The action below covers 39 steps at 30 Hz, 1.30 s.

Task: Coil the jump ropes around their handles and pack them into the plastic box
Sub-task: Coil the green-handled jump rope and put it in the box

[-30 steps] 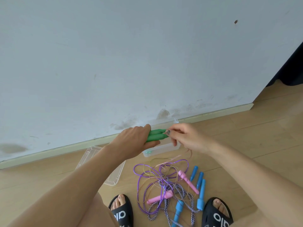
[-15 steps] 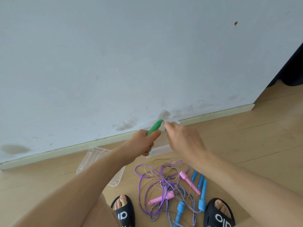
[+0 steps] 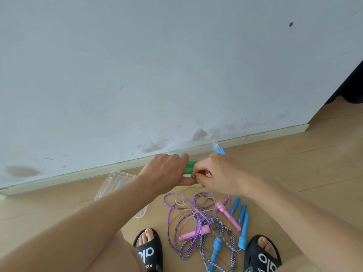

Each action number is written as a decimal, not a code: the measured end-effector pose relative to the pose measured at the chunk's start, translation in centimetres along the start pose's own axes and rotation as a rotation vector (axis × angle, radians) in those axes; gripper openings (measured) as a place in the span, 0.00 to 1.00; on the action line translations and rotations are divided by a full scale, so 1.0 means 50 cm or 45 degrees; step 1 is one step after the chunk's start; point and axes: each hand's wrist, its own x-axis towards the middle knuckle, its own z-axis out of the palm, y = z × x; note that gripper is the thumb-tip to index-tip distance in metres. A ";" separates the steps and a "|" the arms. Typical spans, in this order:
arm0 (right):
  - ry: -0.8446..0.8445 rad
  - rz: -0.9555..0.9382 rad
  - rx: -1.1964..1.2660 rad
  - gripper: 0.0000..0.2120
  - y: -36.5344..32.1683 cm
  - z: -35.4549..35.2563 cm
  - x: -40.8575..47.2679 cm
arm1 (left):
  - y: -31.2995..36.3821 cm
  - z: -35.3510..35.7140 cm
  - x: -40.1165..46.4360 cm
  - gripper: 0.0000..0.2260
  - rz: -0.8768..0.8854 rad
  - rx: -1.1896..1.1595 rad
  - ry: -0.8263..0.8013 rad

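At frame centre, green handles (image 3: 189,167) are gripped by the left hand (image 3: 167,171); thin cord is pinched by the right hand (image 3: 220,173). Tangled ropes (image 3: 198,216) lie on the floor below.

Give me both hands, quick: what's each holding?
Left hand: closed on the green handles.
Right hand: fingers pinched beside the handles; what they hold cannot be told.

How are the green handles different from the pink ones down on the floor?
The green handles sit side by side, gripped in the left hand; the pink handles lie apart on the floor, untouched. The pink ones lie in loose, tangled rope. Both pairs are plastic jump-rope handles.
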 end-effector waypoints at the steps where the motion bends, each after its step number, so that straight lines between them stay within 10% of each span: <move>1: -0.031 0.020 0.096 0.09 0.004 -0.005 -0.001 | -0.003 0.000 -0.002 0.29 0.023 0.005 0.033; 6: -0.092 0.048 0.881 0.03 0.027 -0.023 0.002 | 0.011 0.004 -0.005 0.34 0.143 -0.162 0.053; 17: 0.065 0.343 1.517 0.17 0.022 -0.004 0.035 | 0.003 -0.048 -0.015 0.21 0.017 -0.984 0.131; 25: 0.309 0.438 0.825 0.18 -0.022 0.061 0.002 | -0.040 -0.015 0.004 0.26 -0.583 -1.147 0.083; 33: 0.187 0.112 0.300 0.17 -0.024 -0.001 -0.005 | -0.042 -0.001 -0.002 0.24 -0.337 -0.473 -0.118; 39: 0.134 0.176 0.608 0.18 -0.028 -0.021 -0.001 | -0.049 -0.006 -0.014 0.30 -0.217 -0.388 -0.076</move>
